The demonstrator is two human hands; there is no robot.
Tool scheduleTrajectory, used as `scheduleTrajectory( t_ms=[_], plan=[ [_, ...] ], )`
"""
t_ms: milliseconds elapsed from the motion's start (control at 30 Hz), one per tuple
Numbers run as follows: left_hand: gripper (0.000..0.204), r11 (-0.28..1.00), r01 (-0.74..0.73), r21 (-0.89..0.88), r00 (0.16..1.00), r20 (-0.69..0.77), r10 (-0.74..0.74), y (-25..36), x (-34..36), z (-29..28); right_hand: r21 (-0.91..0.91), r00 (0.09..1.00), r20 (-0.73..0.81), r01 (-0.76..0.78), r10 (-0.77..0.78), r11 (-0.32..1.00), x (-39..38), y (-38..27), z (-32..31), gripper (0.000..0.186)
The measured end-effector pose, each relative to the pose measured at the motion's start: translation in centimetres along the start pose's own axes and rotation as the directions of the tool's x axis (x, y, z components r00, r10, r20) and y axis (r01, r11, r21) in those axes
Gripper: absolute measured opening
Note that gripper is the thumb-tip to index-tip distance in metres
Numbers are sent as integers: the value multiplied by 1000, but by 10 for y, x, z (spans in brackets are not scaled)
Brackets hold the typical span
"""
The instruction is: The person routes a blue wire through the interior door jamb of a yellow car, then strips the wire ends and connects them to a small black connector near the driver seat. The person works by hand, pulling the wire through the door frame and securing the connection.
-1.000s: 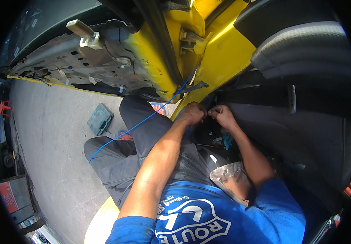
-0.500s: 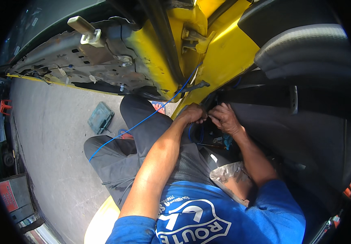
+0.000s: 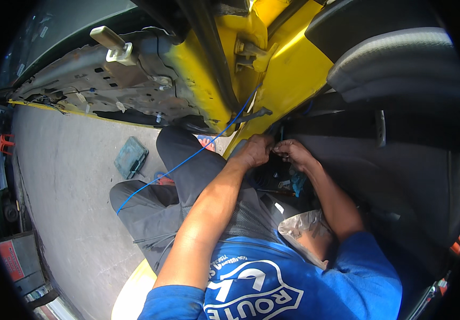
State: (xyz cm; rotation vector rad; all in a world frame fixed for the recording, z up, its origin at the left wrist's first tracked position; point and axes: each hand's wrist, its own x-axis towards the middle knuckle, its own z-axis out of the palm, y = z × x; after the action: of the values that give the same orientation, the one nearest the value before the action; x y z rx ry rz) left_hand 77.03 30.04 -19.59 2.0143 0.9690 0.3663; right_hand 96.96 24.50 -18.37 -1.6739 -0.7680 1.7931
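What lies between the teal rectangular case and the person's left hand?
In the head view, from the teal case to the left hand: a strip of grey ground, then the person's dark-trousered leg, with a thin blue wire across it.

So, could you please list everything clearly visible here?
Ground: one, grey, left
Door: one, grey and yellow, upper left
Lever: one, beige, on the door
Frame: one, yellow, top centre
Trim: one, grey, upper right
Panel: one, dark grey, right
Wire: one, blue, centre left
Case: one, teal, on the ground
Chair: one, orange, far left
Sign: one, red, lower left
Bag: one, clear, lower centre
Shirt: one, blue, bottom
Trousers: one pair, dark grey, centre
Left hand: one, bare, by the frame
Right hand: one, bare, beside the left one
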Motion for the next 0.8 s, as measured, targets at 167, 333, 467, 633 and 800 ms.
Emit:
scheduleTrajectory(
  t_ms=[167,333,467,633,800],
  plan=[
    [25,931,310,-194,947,155,-283,-7,2,-8,-640,734,53,545,-677,542,-30,2,9,20],
    [25,897,329,-294,930,263,-255,-13,5,-14,-783,423,330,621,-844,6,-21,-2,6,18],
    [21,750,462,-473,877,370,-307,-17,5,-12,-788,427,435,606,-793,-106,-19,-2,-1,22],
    [18,613,596,-519,796,485,-363,-19,5,-12,-789,455,470,600,-756,-129,-21,1,-4,26],
    [15,619,606,-500,788,486,-379,-18,6,-10,-782,430,482,603,-763,-154,-20,-1,-2,19]
  ],
)
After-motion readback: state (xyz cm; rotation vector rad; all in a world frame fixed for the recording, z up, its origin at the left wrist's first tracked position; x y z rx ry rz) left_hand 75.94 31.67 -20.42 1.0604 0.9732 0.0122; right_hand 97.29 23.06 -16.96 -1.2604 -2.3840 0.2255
